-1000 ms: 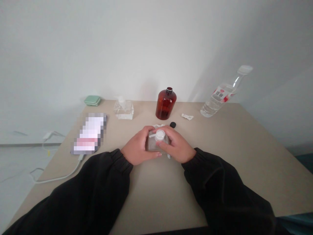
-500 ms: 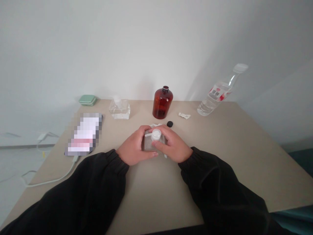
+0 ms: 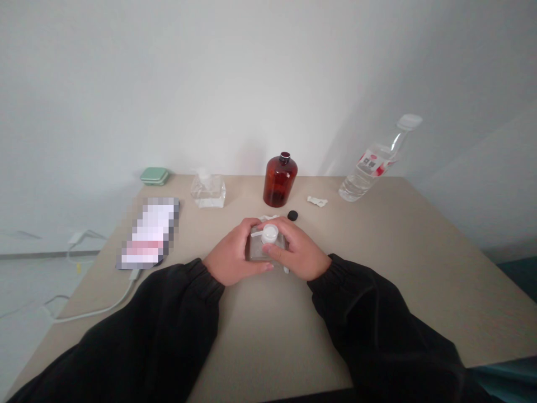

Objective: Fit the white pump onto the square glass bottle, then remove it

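Observation:
A small clear square bottle (image 3: 260, 251) with a white cap (image 3: 269, 233) stands on the beige table (image 3: 398, 263) in front of me. My left hand (image 3: 230, 256) wraps its left side, fingers curled round the glass. From the other side my right hand (image 3: 298, 253) grips the bottle, thumb and forefinger closed at the white cap. Both arms wear black sleeves.
Behind the hands stand an open amber bottle (image 3: 279, 180) and its small black cap (image 3: 292, 215). A second clear bottle (image 3: 207, 190), a green case (image 3: 154, 176), a blurred phone (image 3: 149, 234) on a white cable, a torn white scrap (image 3: 316, 201) and a water bottle (image 3: 375, 163) leaning on the wall lie around.
My hands stay closed on the clear bottle. The right fingers shift slightly at the cap. Only the head camera has drifted.

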A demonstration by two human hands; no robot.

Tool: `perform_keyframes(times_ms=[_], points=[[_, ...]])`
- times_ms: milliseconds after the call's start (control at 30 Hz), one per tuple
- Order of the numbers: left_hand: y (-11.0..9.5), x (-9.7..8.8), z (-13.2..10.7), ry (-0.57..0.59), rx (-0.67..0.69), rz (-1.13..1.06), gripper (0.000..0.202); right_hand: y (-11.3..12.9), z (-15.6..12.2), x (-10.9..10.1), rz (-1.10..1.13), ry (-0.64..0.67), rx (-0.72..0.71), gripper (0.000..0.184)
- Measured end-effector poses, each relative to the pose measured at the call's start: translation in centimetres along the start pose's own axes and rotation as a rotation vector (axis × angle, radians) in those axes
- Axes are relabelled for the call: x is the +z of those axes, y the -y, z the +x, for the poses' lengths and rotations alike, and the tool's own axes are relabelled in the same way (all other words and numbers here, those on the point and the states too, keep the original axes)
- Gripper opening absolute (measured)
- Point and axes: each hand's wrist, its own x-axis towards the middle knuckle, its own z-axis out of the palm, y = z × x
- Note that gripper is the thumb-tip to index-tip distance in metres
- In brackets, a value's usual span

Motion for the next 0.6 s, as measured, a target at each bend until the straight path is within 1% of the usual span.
perform_keyframes(times_ms=[267, 600], points=[[0.14, 0.02, -0.04, 0.002, -0.013, -0.040, 0.070, -0.02, -0.04, 0.00, -0.010, -0.006, -0.007, 0.031], [0.12, -0.05, -0.08, 0.004, -0.013, 0.020, 0.071, 0.00, -0.02, 0.04, -0.005, -0.007, -0.007, 0.031]])
